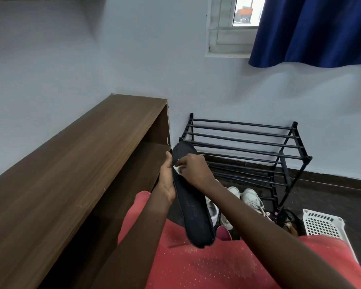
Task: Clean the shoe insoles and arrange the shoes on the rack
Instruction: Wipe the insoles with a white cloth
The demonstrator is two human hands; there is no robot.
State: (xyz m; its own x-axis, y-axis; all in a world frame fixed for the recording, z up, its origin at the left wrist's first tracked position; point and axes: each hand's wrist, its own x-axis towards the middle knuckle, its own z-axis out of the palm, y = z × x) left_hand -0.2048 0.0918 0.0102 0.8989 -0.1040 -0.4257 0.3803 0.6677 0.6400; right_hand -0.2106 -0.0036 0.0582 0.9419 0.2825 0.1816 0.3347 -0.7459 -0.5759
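A long black insole point(194, 211) is held up over my lap, its toe end pointing away toward the rack. My left hand point(167, 180) supports it from the left edge, palm against its underside. My right hand point(193, 170) pinches a small white wipe point(178, 169) and presses it onto the insole's upper part. The black metal shoe rack point(248, 147) stands against the wall with bare shelves. White sneakers point(251, 200) lie on the dark floor in front of it, partly hidden by my right arm.
A brown wooden shelf unit point(81, 155) runs along the left wall. A white perforated plastic basket point(325, 226) sits at the right by my knee. A pink shoe point(224, 233) and other footwear point(288, 220) lie on the floor. A blue curtain point(315, 30) hangs above.
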